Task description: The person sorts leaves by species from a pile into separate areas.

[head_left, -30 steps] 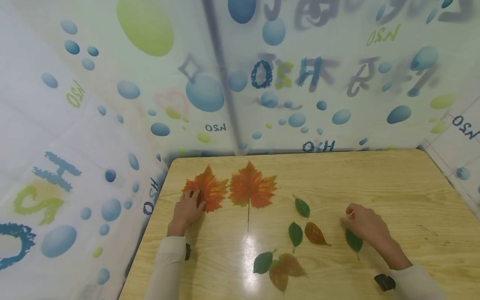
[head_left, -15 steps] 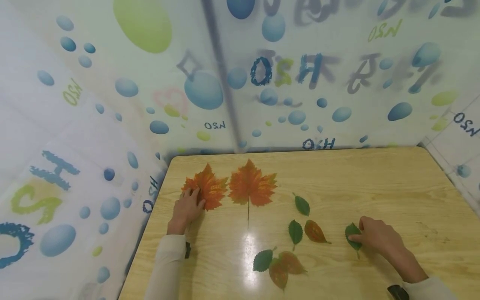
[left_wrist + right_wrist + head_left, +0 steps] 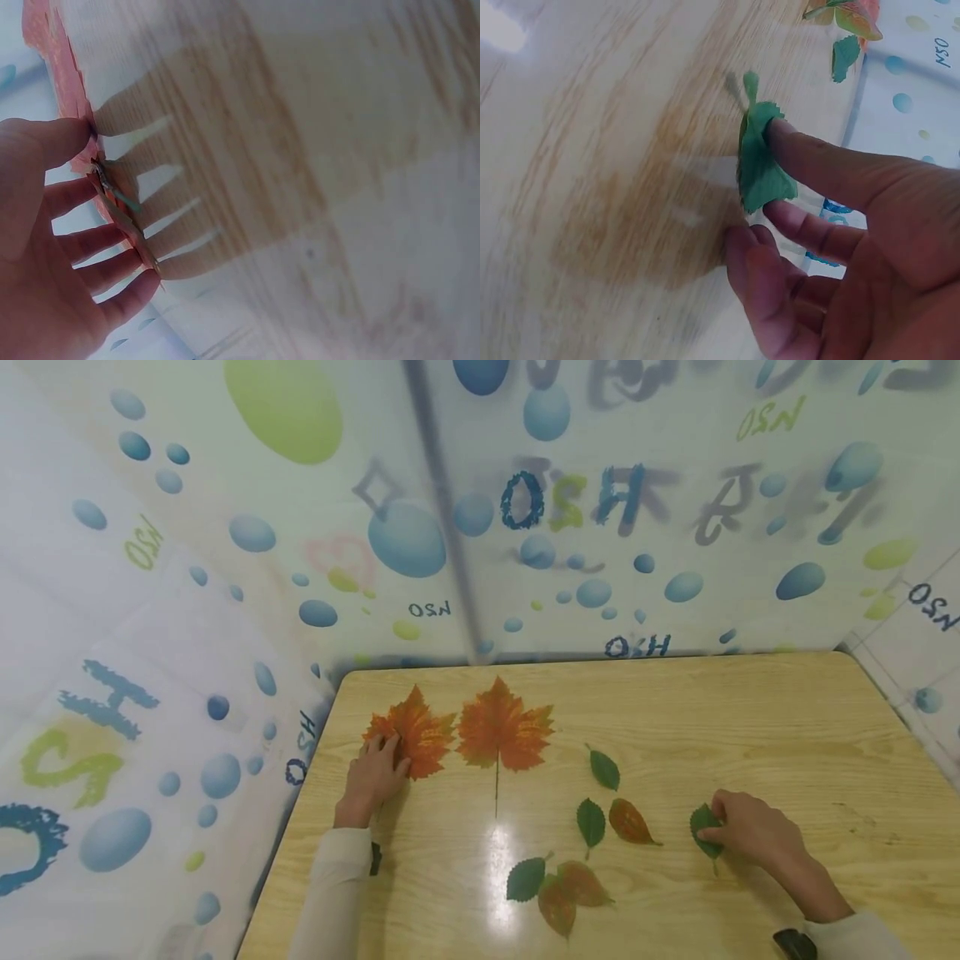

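My left hand (image 3: pixel 375 778) rests on the left orange maple leaf (image 3: pixel 424 733) with its fingers spread. In the left wrist view, the thumb and fingertips touch the edge of the reddish maple leaf (image 3: pixel 69 90). On the right side of the table, my right hand (image 3: pixel 759 831) pinches a small green leaf (image 3: pixel 702 821) between thumb and index finger. The right wrist view shows the thumb on top of this green leaf (image 3: pixel 763 169), its surface slightly bent, and the index fingertip at its edge. The other right fingers are curled beneath.
A second maple leaf (image 3: pixel 501 727) with a long stem lies beside the first. Mid-table are two green leaves, one of them the upper green leaf (image 3: pixel 604 770), and a brown-red leaf (image 3: pixel 630 822). Nearer me lies an overlapping leaf cluster (image 3: pixel 557 906). A printed wall (image 3: pixel 660 610) borders the wooden table (image 3: pixel 750 718).
My right hand has moved back toward me and slightly right, from above the green leaf onto it, and has taken hold of it. My left hand stays on the maple leaf.
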The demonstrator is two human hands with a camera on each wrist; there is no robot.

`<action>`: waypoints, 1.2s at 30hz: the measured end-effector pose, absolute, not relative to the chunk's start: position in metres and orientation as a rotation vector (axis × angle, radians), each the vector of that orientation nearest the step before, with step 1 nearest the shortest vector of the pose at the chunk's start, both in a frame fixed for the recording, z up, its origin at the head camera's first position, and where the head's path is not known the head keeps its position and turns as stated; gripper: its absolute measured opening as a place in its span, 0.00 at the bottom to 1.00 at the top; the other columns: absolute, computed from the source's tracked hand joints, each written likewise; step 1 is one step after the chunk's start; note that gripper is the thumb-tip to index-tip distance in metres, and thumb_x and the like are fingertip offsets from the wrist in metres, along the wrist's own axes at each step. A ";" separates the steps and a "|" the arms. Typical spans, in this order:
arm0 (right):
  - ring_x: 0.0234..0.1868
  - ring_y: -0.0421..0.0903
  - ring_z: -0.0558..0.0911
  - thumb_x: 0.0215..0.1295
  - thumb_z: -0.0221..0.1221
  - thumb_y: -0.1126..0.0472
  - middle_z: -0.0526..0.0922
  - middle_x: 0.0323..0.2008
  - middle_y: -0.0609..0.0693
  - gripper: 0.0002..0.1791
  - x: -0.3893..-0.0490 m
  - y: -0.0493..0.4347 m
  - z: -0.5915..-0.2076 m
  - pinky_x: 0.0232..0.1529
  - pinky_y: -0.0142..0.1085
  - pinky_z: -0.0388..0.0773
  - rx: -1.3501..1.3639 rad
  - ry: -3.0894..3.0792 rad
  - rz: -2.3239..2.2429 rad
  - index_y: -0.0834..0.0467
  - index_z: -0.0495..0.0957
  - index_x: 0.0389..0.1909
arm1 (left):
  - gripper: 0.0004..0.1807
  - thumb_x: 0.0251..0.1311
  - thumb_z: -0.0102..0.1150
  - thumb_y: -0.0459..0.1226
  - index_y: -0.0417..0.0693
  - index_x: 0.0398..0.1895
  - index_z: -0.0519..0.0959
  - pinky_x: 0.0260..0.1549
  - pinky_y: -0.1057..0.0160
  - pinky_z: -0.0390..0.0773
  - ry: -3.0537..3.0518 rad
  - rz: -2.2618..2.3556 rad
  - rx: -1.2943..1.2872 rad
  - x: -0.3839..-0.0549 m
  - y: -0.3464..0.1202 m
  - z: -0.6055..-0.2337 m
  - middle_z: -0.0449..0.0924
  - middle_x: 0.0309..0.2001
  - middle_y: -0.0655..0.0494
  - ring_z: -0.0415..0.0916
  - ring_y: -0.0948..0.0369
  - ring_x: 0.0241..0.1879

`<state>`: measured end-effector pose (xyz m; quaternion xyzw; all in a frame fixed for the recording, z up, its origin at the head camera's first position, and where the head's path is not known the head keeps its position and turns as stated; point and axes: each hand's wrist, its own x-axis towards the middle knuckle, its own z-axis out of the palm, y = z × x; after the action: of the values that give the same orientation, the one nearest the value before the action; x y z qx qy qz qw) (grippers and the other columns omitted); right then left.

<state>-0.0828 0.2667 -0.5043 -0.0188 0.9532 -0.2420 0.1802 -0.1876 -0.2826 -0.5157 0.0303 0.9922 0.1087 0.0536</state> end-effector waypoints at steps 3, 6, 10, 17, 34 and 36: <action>0.23 0.44 0.69 0.59 0.68 0.55 0.73 0.23 0.47 0.15 -0.083 0.266 -0.504 0.22 0.35 0.64 -0.058 2.688 -0.698 0.58 0.72 0.32 | 0.32 0.72 0.50 0.47 0.41 0.73 0.62 0.55 0.32 0.67 3.012 0.325 0.090 -0.188 -0.282 -0.515 0.61 0.69 0.32 0.60 0.35 0.67; 0.25 0.44 0.74 0.59 0.68 0.55 0.79 0.29 0.52 0.16 -0.085 0.266 -0.504 0.23 0.36 0.69 -0.057 2.681 -0.704 0.61 0.74 0.37 | 0.32 0.72 0.50 0.47 0.41 0.73 0.62 0.54 0.32 0.67 3.010 0.326 0.085 -0.188 -0.282 -0.515 0.61 0.69 0.33 0.60 0.35 0.67; 0.28 0.46 0.78 0.60 0.68 0.53 0.82 0.34 0.59 0.25 -0.085 0.267 -0.502 0.25 0.39 0.73 -0.032 2.663 -0.686 0.69 0.73 0.44 | 0.31 0.72 0.50 0.47 0.41 0.73 0.62 0.55 0.32 0.66 2.994 0.332 0.085 -0.189 -0.282 -0.517 0.60 0.70 0.33 0.59 0.34 0.67; 0.23 0.45 0.68 0.61 0.66 0.48 0.74 0.24 0.49 0.23 -0.083 0.268 -0.495 0.22 0.36 0.66 0.031 2.659 -0.622 0.66 0.74 0.36 | 0.32 0.72 0.50 0.46 0.40 0.74 0.61 0.56 0.32 0.65 2.980 0.348 0.085 -0.189 -0.282 -0.516 0.58 0.71 0.32 0.58 0.33 0.68; 0.24 0.46 0.71 0.61 0.66 0.44 0.78 0.26 0.50 0.27 -0.085 0.273 -0.503 0.22 0.37 0.68 0.071 2.660 -0.605 0.67 0.75 0.38 | 0.32 0.73 0.49 0.46 0.40 0.74 0.60 0.57 0.32 0.65 2.971 0.338 0.075 -0.189 -0.281 -0.514 0.58 0.71 0.32 0.57 0.34 0.69; 0.25 0.46 0.71 0.61 0.65 0.45 0.77 0.26 0.49 0.23 -0.085 0.273 -0.503 0.23 0.37 0.67 0.077 2.657 -0.613 0.64 0.76 0.35 | 0.32 0.73 0.49 0.46 0.40 0.74 0.60 0.57 0.32 0.65 2.972 0.335 0.071 -0.189 -0.281 -0.513 0.58 0.71 0.31 0.57 0.33 0.69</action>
<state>-0.0853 0.2732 -0.5030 0.0275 0.9533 -0.2199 0.2053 -0.1886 -0.2809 -0.5132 0.0236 0.9906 0.1116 0.0749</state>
